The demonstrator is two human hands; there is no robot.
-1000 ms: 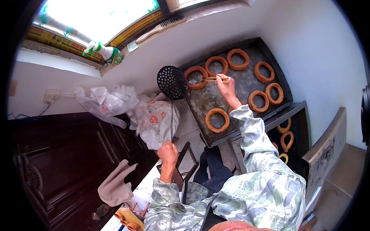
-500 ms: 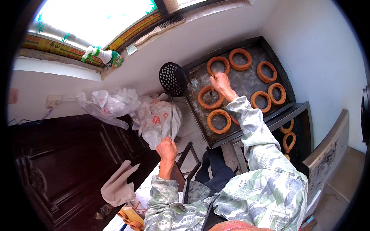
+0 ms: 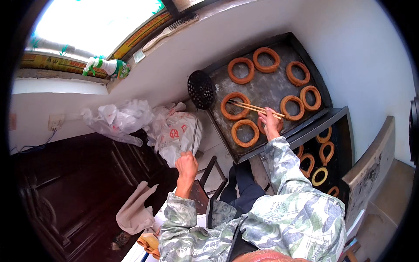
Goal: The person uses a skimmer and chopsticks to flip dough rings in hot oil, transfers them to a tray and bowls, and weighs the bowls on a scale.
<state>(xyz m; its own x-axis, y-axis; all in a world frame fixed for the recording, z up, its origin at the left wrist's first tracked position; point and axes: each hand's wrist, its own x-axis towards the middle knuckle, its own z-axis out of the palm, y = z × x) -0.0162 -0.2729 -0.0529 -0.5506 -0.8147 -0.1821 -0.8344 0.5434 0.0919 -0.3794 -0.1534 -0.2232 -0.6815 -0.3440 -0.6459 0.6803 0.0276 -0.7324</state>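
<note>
Two chopsticks (image 3: 255, 108) pinched in the closed fingers of the right hand (image 3: 271, 123), tips now laid across the dough ring (image 3: 235, 105) at the near left of the dark tray (image 3: 316, 89) rather than up by the far rings as a second ago. Left hand (image 3: 187, 165) wrapped tight round the long handle of the black skimmer (image 3: 200, 89), its perforated head raised beside the tray's left edge, much as before. Probably working ring by ring toward the near edge, with more rings (image 3: 321, 163) on the lower tray.
</note>
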